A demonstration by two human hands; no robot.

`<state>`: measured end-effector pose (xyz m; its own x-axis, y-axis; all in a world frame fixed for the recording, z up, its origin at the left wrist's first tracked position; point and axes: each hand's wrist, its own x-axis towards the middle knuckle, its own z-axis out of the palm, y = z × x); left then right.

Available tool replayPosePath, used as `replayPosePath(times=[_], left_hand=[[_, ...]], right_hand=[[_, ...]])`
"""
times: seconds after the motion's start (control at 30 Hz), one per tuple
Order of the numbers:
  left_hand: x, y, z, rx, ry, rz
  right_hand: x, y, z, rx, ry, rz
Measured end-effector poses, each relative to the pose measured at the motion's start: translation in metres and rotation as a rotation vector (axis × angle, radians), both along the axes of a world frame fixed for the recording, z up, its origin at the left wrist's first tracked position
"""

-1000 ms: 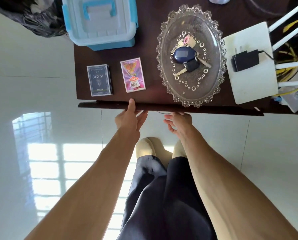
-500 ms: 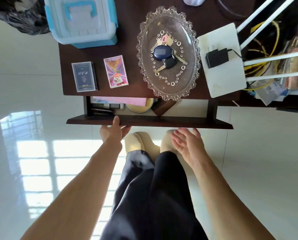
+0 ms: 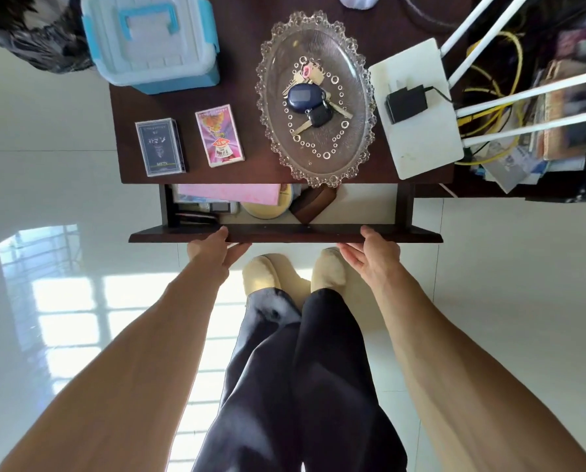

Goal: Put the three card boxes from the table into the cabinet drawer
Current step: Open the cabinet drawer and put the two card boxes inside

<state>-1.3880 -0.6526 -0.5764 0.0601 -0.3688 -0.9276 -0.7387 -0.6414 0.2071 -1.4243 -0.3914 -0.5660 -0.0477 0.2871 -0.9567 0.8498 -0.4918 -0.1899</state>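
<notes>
Two card boxes lie flat on the dark wooden table [image 3: 250, 172]: a dark grey card box [image 3: 160, 147] near the left edge and a pink card box [image 3: 219, 135] just right of it. Below the table edge the drawer [image 3: 284, 233] stands partly pulled out. Inside it are a pink sheet [image 3: 228, 193], a round yellow object [image 3: 267, 209] and a brown wallet [image 3: 313, 206]. My left hand [image 3: 213, 252] grips the drawer front, thumb on top and fingers underneath. My right hand [image 3: 373, 255] is further right, thumb touching the drawer front, fingers apart and holding nothing.
A blue and white storage box [image 3: 151, 39] stands at the table's back left. A glass tray [image 3: 366, 97] holds keys at the centre. A white router [image 3: 417, 141] with a black adapter and cables sits right. My feet in cream slippers [image 3: 260, 274] stand on the white tile floor.
The drawer has slid out from shut to partly open, my left hand on its front throughout. My right hand dropped away, then came back up to the drawer front.
</notes>
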Motion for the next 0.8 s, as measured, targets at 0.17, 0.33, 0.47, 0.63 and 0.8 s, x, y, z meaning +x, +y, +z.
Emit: replayPosePath(times=[0.17,0.33,0.47,0.63,0.8], left_hand=[[0.020,0.001,-0.002,0.005,-0.023,0.009],[0.049,0.003,-0.006,0.007,-0.020,0.000],[0.067,0.005,-0.008,0.001,-0.034,0.011],[0.075,0.007,-0.007,-0.007,-0.064,0.011],[0.090,0.011,-0.005,-0.015,-0.100,0.008]], right_hand=[[0.020,0.005,0.000,0.002,-0.023,0.015],[0.044,0.006,0.002,0.016,-0.046,0.019],[0.058,0.008,0.005,0.033,-0.054,0.021],[0.067,0.008,0.007,0.047,-0.077,0.018],[0.080,0.011,0.008,0.062,-0.104,-0.016]])
